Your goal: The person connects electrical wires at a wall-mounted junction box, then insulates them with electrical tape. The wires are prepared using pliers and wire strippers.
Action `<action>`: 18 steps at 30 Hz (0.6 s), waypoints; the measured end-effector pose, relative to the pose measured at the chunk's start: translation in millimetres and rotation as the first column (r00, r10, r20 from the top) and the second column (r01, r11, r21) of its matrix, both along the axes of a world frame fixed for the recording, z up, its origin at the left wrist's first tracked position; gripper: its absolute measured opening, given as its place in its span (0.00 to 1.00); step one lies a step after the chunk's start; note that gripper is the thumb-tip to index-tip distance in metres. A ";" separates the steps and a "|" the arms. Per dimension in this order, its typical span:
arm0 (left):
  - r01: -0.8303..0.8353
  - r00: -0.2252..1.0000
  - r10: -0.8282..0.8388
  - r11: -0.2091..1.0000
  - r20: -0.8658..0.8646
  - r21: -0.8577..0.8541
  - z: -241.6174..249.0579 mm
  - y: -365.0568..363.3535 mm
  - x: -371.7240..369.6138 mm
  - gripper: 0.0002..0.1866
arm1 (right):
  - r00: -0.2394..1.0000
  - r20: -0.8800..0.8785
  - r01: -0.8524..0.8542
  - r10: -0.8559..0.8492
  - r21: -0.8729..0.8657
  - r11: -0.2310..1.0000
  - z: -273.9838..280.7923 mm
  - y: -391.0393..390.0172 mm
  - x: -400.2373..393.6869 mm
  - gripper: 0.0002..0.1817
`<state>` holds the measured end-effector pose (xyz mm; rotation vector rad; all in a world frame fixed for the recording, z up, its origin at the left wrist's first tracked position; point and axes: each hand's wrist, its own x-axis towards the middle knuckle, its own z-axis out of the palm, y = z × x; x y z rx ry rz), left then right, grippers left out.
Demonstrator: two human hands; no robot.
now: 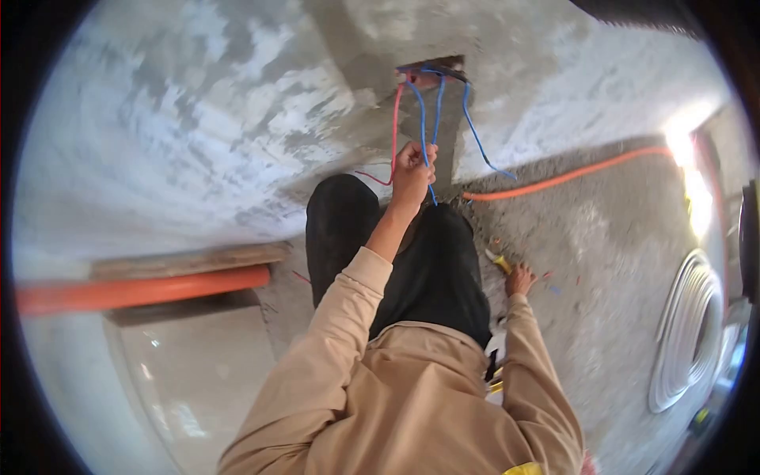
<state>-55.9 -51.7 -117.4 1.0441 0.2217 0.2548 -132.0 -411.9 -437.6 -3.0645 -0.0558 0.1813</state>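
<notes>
My left hand (pixel 412 176) is closed around blue wires (pixel 423 119) that hang from a recessed box (pixel 431 70) in the wall. The free end of one blue wire sticks out below my fingers. A red wire (pixel 395 127) hangs down to the left of the hand and bends away at its end. Another blue wire (pixel 475 136) dangles loose on the right. Low beside my right knee, my right hand (pixel 520 280) has its fingers at a small yellow-handled tool (pixel 499 262), whose exact kind is too small to make out.
Orange conduit (pixel 570 179) runs along the floor at the wall's foot. A thicker orange pipe (pixel 150 290) lies at left beside a wooden plank (pixel 190 261). At right stands a coil of white tubing (pixel 687 336). Small wire scraps (pixel 554 290) litter the floor.
</notes>
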 end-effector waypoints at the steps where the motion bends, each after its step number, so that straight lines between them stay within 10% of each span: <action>1: 0.005 1.000 -0.005 1.000 -0.004 -0.011 0.0 -0.5 1.3 0.03 | 0.995 -0.091 -0.037 0.036 -0.016 0.999 8.0 0.5 6.9 0.20; 4: -0.010 1.000 0.010 1.000 -0.006 -0.013 2.1 -7.2 0.7 0.02 | 0.985 -0.171 0.029 0.020 0.283 0.959 24.9 11.5 26.1 0.18; 8: -0.031 0.999 0.032 0.999 0.028 -0.036 -6.5 -5.6 4.4 0.05 | 0.974 0.220 -0.212 0.059 0.782 0.586 154.0 88.0 40.8 0.22; 18: -0.086 0.996 0.085 0.995 0.038 0.045 -10.8 -5.1 9.3 0.07 | 0.895 0.201 -0.327 0.398 0.902 0.280 329.6 185.3 75.7 0.18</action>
